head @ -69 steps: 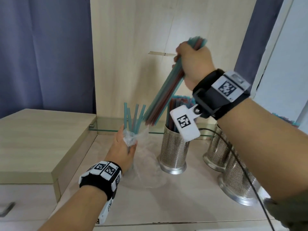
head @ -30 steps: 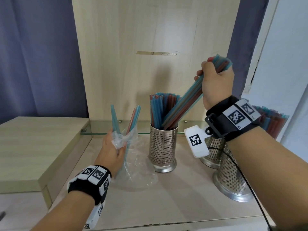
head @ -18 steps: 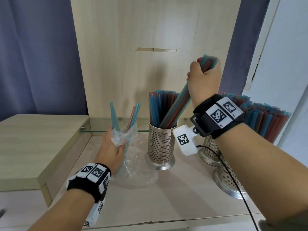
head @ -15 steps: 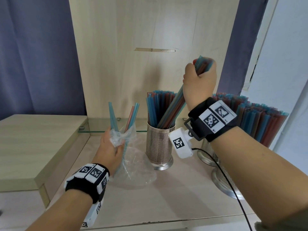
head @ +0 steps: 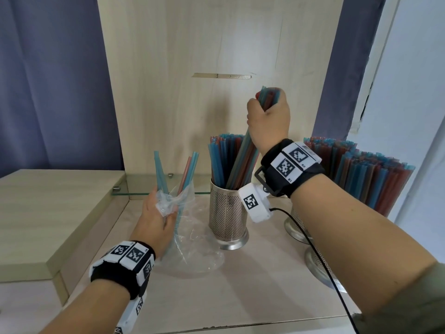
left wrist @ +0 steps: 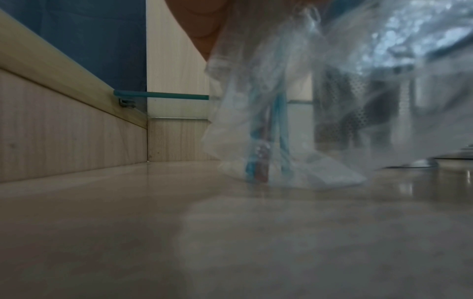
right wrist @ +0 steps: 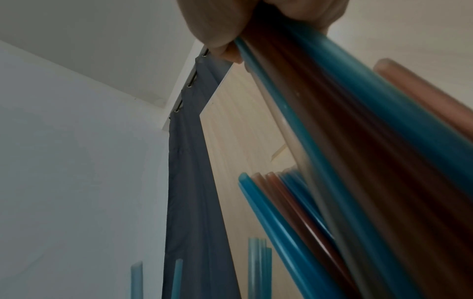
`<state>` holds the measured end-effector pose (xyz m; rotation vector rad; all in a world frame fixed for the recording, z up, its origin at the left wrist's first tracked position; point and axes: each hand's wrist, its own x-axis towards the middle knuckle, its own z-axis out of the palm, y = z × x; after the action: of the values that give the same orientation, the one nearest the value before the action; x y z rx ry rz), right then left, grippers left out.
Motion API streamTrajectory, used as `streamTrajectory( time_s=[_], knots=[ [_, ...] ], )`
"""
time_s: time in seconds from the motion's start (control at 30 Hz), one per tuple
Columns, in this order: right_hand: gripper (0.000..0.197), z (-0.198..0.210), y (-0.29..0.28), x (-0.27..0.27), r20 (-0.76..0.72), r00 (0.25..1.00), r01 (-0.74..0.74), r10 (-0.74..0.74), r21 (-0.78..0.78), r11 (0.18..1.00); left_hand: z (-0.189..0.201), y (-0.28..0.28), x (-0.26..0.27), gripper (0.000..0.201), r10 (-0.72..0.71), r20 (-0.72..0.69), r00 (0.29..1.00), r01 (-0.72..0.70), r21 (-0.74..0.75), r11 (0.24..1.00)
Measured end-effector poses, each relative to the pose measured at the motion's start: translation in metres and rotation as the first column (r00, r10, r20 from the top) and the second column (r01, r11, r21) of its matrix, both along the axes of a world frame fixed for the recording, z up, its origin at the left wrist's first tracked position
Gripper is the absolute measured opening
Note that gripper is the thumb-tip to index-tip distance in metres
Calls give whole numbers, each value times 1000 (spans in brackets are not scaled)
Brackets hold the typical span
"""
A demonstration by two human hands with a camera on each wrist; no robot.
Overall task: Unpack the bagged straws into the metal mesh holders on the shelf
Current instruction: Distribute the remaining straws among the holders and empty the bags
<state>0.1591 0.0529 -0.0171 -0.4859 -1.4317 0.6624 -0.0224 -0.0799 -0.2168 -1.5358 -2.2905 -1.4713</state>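
Note:
My right hand (head: 267, 121) grips the top of a bundle of blue and red straws (head: 243, 162) whose lower ends stand inside the middle metal mesh holder (head: 227, 215), beside the straws that fill it. The right wrist view shows the same bundle of straws (right wrist: 358, 141) running down from my fist (right wrist: 256, 18). My left hand (head: 156, 218) holds the bunched neck of a clear plastic bag (head: 192, 244) resting on the shelf, with a few blue and red straws (head: 178, 174) sticking up out of it. In the left wrist view the bag (left wrist: 294, 121) stands on the shelf with straws inside.
Two more mesh holders (head: 320, 263) packed with straws (head: 370, 174) stand at the right, partly behind my right forearm. A raised wooden ledge (head: 48, 213) borders the shelf on the left. A glass strip (head: 144, 186) runs along the back panel.
My right hand has moved left and lowered the bundle, standing it steeper with its lower ends deeper in the middle holder. The left hand and bag have stayed in place.

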Motion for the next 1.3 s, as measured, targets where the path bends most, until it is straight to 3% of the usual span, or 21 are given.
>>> streamTrajectory(
  time_s=[0.17,0.3,0.4,0.53,0.7,0.83,0.93,1.03,1.17,1.3],
  knots=[
    [7,-9,3,-3,7,1000,5,-5,49,999,-2,1,-2,52,-10,-8,1000,10,13,1000],
    [18,-12,9,-11,20,1000,18,-19,40,999,-4,2,-4,51,-25,-12,1000,26,26,999],
    [20,-17,11,-15,19,999,28,-28,39,999,-4,2,-5,62,-20,4,1000,20,6,1000],
    [42,-34,4,-16,37,999,22,-26,110,994,-6,2,-6,65,-9,13,1000,9,2,1000],
    [21,-54,1,-26,82,970,209,-230,210,955,-7,4,-7,55,-15,11,1000,15,9,1000],
    [14,-79,3,-30,135,899,358,-416,319,877,-8,5,-8,64,-5,-11,1000,5,-2,1000],
    [15,-87,7,-31,126,895,371,-427,318,872,-8,6,-7,58,4,-18,1000,-4,7,1000],
    [29,-90,11,-29,176,858,403,-482,348,846,-9,5,-8,58,-11,-14,1000,12,31,999],
    [49,-87,6,-17,293,815,350,-500,440,827,-9,6,-8,59,-19,-2,1000,19,37,999],
    [22,-85,-1,-6,178,918,176,-354,616,768,-8,5,-9,72,-33,1,999,33,29,999]
  ],
)
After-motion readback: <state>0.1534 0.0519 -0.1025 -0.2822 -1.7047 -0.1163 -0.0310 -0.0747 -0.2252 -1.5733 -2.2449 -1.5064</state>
